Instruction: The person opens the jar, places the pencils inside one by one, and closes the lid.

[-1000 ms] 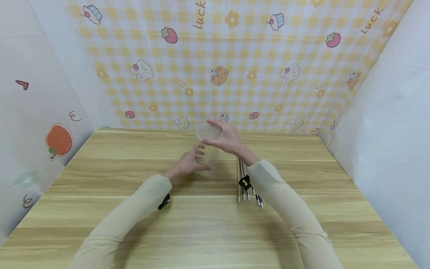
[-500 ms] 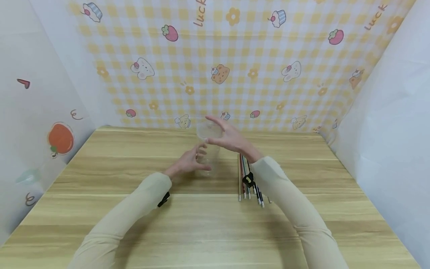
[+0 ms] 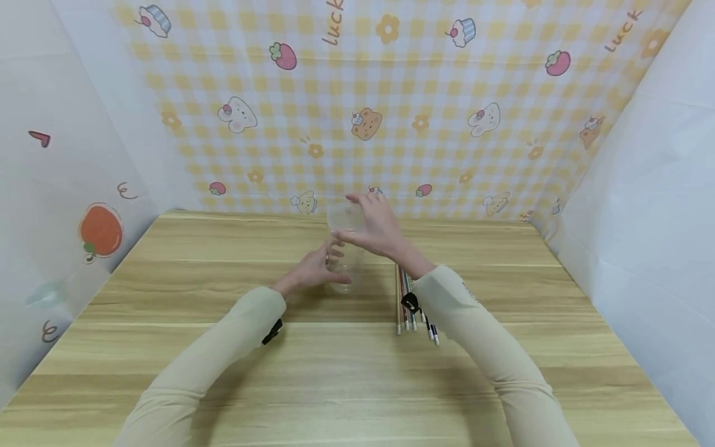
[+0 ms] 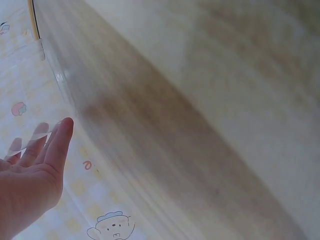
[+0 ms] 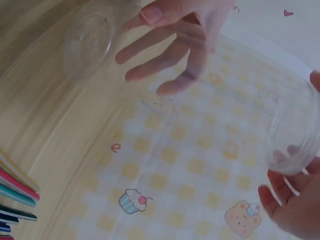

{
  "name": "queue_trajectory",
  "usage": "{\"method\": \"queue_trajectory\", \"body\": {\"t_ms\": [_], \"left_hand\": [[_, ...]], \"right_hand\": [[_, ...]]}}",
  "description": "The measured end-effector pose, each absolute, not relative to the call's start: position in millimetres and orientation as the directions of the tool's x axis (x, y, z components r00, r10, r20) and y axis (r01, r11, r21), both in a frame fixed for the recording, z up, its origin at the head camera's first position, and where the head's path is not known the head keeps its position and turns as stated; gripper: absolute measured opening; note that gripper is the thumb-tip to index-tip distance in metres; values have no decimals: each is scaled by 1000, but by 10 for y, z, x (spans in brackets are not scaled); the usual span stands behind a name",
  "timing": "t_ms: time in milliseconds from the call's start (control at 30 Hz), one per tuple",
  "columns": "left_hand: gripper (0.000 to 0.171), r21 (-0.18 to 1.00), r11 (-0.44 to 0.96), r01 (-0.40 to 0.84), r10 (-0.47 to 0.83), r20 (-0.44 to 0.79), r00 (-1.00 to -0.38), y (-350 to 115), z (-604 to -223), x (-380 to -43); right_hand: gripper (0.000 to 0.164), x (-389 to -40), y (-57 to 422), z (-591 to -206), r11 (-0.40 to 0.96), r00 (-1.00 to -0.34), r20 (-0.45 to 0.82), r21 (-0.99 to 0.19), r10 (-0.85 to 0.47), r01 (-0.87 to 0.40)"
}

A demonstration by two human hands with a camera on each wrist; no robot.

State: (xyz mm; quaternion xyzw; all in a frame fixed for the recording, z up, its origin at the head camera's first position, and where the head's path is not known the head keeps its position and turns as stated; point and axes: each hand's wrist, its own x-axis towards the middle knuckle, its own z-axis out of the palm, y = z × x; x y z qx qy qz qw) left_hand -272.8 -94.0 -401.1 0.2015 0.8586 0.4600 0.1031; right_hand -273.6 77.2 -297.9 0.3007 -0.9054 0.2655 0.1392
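A tall clear plastic jar (image 3: 350, 257) stands upright near the back of the table; its outline is faint. My left hand (image 3: 313, 268) grips its lower part from the left, thumb in front and fingers behind. Higher up, my right hand (image 3: 380, 226) holds the jar's clear round lid (image 3: 345, 218), with the thumb on the near side and fingers on the far side. In the right wrist view, that lid (image 5: 295, 135) shows a ridged rim, and the left hand (image 5: 170, 45) wraps the jar wall. Whether the lid sits tight cannot be told.
Several pencils (image 3: 405, 310) lie side by side on the wooden table (image 3: 335, 385), right of the jar and partly under my right forearm. A yellow checked cloth (image 3: 391, 87) hangs behind the table, with white cloth sides at left and right.
Half a second ago my right hand's grip sat further right and looser on the lid; now its thumb and fingers have come round to the left. The left hand stays on the jar.
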Motion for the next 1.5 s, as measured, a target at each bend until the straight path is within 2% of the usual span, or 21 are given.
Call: {"method": "queue_trajectory", "body": {"t_ms": [300,433,600,867,967,1233,1367,1500], "left_hand": [[81,834,500,234,433,-7,-902,-932,-3988,-2714],[80,832,502,237,435,-6,-900,-933,-3994,-2719],[82,835,502,227,431,-13,-902,-933,-3999,-2722],[85,834,514,203,422,-39,-906,-930,-4022,-2740],[85,835,505,218,426,-22,-904,-933,-4030,-2745],[83,850,476,224,433,-5,-901,-930,-4020,-2734],[86,846,481,228,438,-7,-899,-929,-4012,-2732],[93,841,504,194,424,-46,-904,-928,-4006,-2725]], "right_hand": [[73,-2795,879,-2994,456,-708,401,-559,-582,-692],[71,-2782,882,-2993,462,-736,379,-594,-561,-658],[75,-2742,805,-2971,586,-779,375,-514,-502,-626],[74,-2723,708,-2939,721,-744,428,-255,-514,-644],[70,-2753,721,-2930,695,-725,418,-256,-548,-672],[70,-2815,799,-2905,487,-632,371,-415,-681,-768],[74,-2788,775,-2908,545,-686,344,-426,-641,-723],[78,-2744,712,-2933,674,-745,365,-325,-558,-664]]}}
